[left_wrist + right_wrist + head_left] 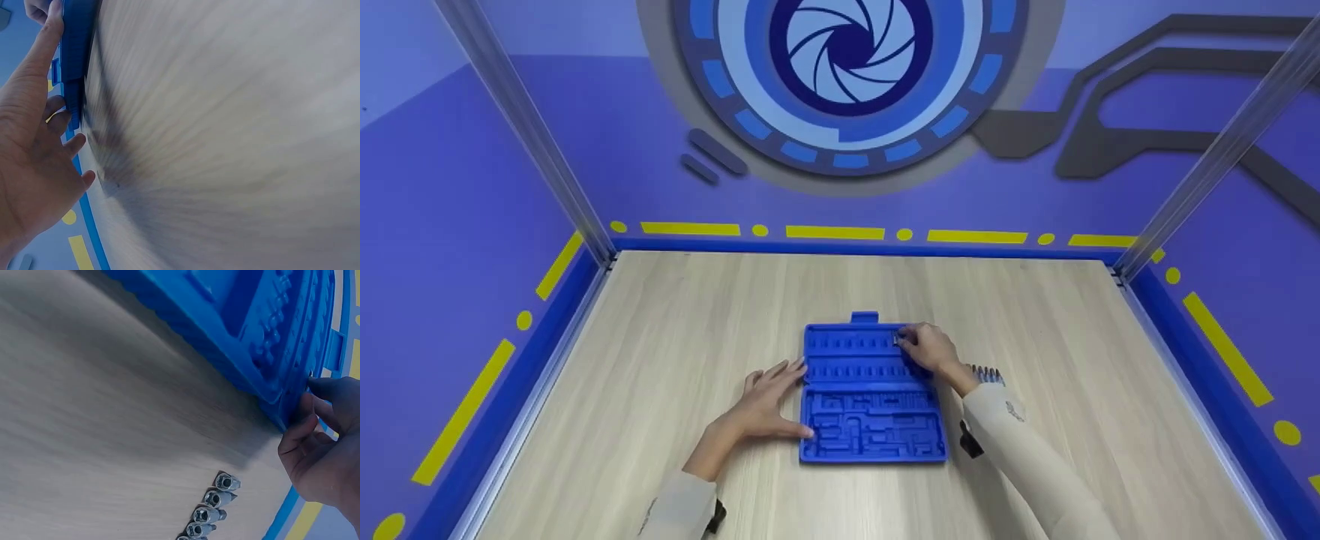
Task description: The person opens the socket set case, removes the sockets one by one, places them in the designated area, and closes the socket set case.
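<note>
A blue plastic tool case (877, 358) lies unfolded on the table, its moulded slots and recesses facing up. At its left edge, my left hand (765, 405) is spread, the thumb on the lower half's rim and the fingertips by the upper half. My right hand (931, 349) pinches a small metal bit socket (896, 340) at the right end of the case's top row of slots. In the right wrist view the fingers mostly hide that piece. Several silver bit sockets (209, 514) stand in a line on the table, partly behind the right forearm in the head view.
The wooden table (690, 330) is walled by blue panels (555, 135) with yellow marks on the left, back and right. Metal posts rise at the back corners. The case's latch tab (865, 317) sticks out at its far edge.
</note>
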Demonstrator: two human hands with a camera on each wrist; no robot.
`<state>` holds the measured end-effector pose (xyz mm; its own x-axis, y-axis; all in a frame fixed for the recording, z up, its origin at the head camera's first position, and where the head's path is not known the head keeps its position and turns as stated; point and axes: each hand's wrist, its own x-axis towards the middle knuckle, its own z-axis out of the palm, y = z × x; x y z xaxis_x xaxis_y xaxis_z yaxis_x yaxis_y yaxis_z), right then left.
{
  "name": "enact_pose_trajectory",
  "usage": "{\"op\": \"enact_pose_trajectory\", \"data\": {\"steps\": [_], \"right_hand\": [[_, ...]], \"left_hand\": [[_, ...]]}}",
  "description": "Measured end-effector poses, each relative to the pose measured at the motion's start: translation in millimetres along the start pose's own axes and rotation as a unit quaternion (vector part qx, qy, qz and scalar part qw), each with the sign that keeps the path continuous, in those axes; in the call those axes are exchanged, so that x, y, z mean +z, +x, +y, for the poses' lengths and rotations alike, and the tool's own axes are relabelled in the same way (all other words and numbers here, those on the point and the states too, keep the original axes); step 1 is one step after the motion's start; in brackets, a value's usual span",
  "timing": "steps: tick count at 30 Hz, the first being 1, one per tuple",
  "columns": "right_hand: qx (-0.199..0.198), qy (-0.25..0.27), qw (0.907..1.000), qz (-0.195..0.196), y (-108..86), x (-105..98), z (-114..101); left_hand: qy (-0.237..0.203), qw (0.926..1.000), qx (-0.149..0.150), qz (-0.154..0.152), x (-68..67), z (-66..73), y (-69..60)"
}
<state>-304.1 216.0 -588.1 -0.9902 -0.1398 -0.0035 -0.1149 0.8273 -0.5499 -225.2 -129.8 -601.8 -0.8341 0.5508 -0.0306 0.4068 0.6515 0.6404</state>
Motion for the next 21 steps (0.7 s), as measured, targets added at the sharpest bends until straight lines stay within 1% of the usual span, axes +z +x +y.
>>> {"op": "enact_pose_trajectory", "data": {"steps": [3,7,11,17,21], "right_hand": [[-0.006,-0.013,0.9999,0.004,1.0,1.2,-1.5],[-0.004,-0.015,0.9998,-0.010,-1.2,-1.2,-4.4],[0.020,-0.016,0.9994,-0.023,-0.5,-2.8,-8.6],[0.062,-0.007,0.9981,0.001,5.3,1.9,-13.4],[0.069,-0.014,0.9975,0.003,5.7,2.9,-14.4]], "left_hand": [[-0.003,1.0000,-0.001,0.000,-0.4,0.0,-0.3],[-0.002,1.0000,-0.002,-0.003,-0.7,0.4,-1.3],[-0.001,1.0000,-0.001,-0.005,-0.9,0.7,-1.7],[0.000,1.0000,-0.002,-0.002,-0.8,0.8,-1.8],[-0.002,1.0000,-0.004,-0.003,0.1,0.2,-2.0]]}}
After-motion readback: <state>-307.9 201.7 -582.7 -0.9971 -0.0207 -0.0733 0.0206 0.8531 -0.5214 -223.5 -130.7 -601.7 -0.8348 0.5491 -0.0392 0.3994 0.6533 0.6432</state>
